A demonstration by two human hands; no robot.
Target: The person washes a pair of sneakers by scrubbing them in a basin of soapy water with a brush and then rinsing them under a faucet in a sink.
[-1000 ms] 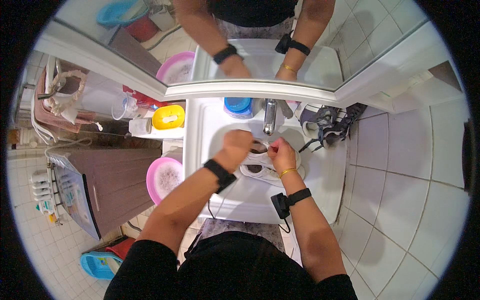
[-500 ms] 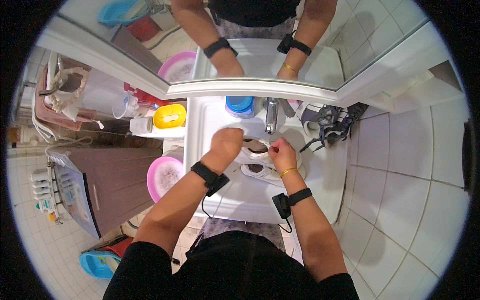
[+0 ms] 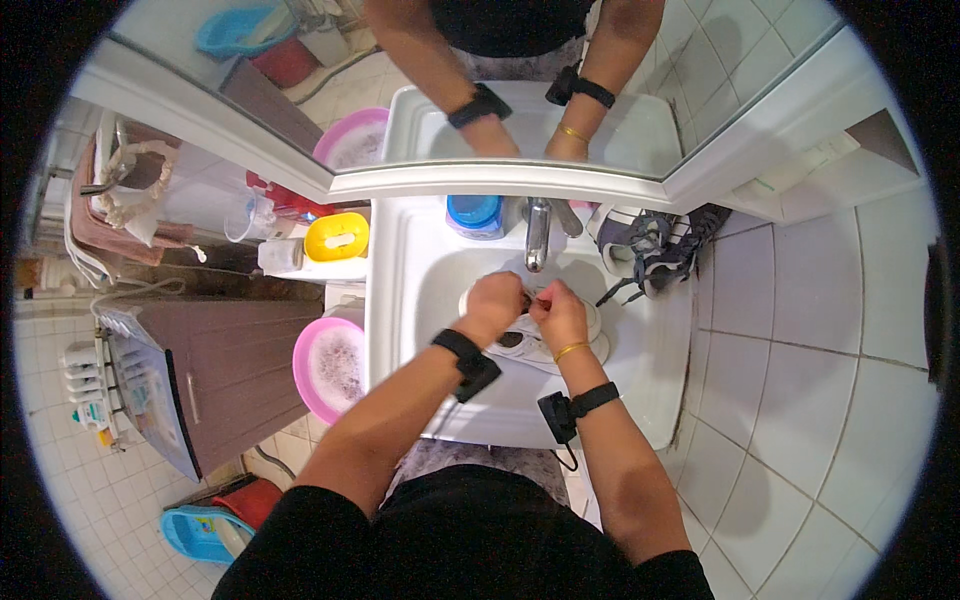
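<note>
A pair of white shoes lies side by side in the white washbasin (image 3: 393,300). The nearer white shoe (image 3: 530,346) shows its laced front, while my hands hide most of the farther one. My left hand (image 3: 494,303) is closed over the farther shoe. Just to its right, my right hand (image 3: 561,318) has its thumb and finger pinched together at the same shoe. The fingertips of both hands nearly meet, and whatever small thing they grip is too hidden to tell.
A metal faucet (image 3: 538,238) rises behind the hands, beside a blue-lidded tub (image 3: 475,214). Dark shoes with loose laces (image 3: 655,245) lie on the basin's right rim. On the left are a yellow soap dish (image 3: 337,237) and a pink basin of suds (image 3: 331,370).
My left hand has swung right, from the left end of the farther shoe to beside my right hand. My right hand has shifted only slightly.
</note>
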